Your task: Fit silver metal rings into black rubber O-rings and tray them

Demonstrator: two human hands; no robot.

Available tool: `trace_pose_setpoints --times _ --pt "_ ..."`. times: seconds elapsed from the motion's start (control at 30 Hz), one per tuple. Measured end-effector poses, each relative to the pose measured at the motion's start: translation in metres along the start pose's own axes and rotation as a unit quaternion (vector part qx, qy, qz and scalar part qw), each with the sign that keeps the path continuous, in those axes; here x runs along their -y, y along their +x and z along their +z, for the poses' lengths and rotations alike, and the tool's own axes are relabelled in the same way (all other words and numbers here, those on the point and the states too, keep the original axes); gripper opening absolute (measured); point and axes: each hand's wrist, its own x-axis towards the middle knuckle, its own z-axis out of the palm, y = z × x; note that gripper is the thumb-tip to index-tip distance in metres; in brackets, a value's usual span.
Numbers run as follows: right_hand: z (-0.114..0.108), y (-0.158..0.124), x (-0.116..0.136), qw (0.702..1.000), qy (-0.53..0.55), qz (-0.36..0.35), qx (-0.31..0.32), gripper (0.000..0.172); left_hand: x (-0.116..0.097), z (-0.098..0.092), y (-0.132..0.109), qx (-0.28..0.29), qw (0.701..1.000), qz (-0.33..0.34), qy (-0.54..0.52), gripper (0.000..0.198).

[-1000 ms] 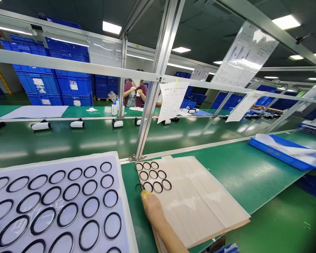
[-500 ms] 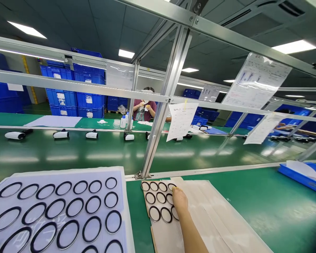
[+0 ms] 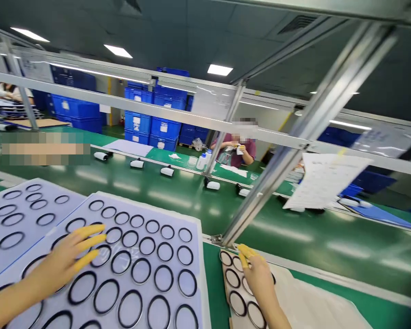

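My left hand [image 3: 73, 253], with yellow finger covers, reaches over a pale sheet [image 3: 197, 233] laid with rows of black rings [image 3: 147, 246]. Its fingers are spread apart and nothing shows between them. My right hand [image 3: 256, 272], with yellow covers on its fingertips, is above the left side of a tan board [image 3: 304, 297]. Several black rings [image 3: 238, 303] lie there in rows, some partly hidden by the hand. The right fingers are slightly bent, with a gap between them, and no ring is visible in them.
Another sheet with rings [image 3: 12, 240] lies at far left. A metal post [image 3: 270, 180] rises between my bench and a green conveyor [image 3: 150, 183] carrying black-and-white devices [image 3: 167, 171]. A hanging paper [image 3: 324, 180] is at right. Across the conveyor sits a co-worker [image 3: 238, 151].
The view has turned to the left. My left hand has come into view over the sheet of rings. My right hand, formerly closed at a ring on the tan board, has its fingers apart.
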Motion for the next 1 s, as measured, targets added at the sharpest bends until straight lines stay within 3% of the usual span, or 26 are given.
trace_pose_setpoints --times 0.1,0.2,0.27,0.37,0.43,0.53,0.6,0.7,0.77,0.9,0.93,1.0 --pt "-0.021 0.018 0.081 0.99 0.034 -0.124 0.05 0.017 -0.012 0.025 0.049 0.131 0.989 0.027 -0.058 0.029" --pt "-0.036 0.027 0.149 0.981 0.033 -0.168 0.092 0.009 -0.041 0.062 0.102 0.169 0.982 0.038 -0.078 0.017" --pt "-0.039 0.031 0.18 0.981 0.021 -0.16 0.111 0.009 -0.063 0.085 0.125 0.194 0.977 0.035 -0.086 0.015" --pt "-0.034 0.038 0.203 0.983 0.023 -0.127 0.131 0.014 -0.087 0.11 0.139 0.224 0.969 0.001 -0.104 0.027" --pt "-0.029 0.041 0.209 0.984 0.049 -0.098 0.137 0.017 -0.096 0.117 0.142 0.233 0.963 -0.034 -0.13 0.03" --pt "-0.029 0.043 0.21 0.981 0.145 -0.043 0.119 0.02 -0.097 0.114 0.144 0.222 0.951 -0.089 -0.198 0.03" --pt "-0.036 0.038 0.208 0.963 0.251 0.002 0.096 0.023 -0.092 0.103 0.142 0.198 0.937 -0.123 -0.261 0.029" --pt "-0.057 0.012 0.208 0.887 0.449 0.067 0.084 0.034 -0.079 0.077 0.126 0.162 0.895 -0.171 -0.379 0.026" --pt "-0.072 -0.014 0.212 0.809 0.57 0.105 0.096 0.044 -0.071 0.054 0.103 0.146 0.854 -0.195 -0.461 0.029" --pt "-0.094 -0.065 0.235 0.648 0.726 0.19 0.133 0.043 -0.065 0.01 0.047 0.139 0.766 -0.243 -0.579 0.031" --pt "-0.097 -0.074 0.242 0.58 0.77 0.223 0.141 0.039 -0.066 0.002 0.035 0.127 0.693 -0.279 -0.653 0.031" --pt "-0.101 -0.084 0.254 0.477 0.824 0.265 0.153 0.034 -0.072 -0.007 0.017 0.113 0.591 -0.325 -0.73 0.033"
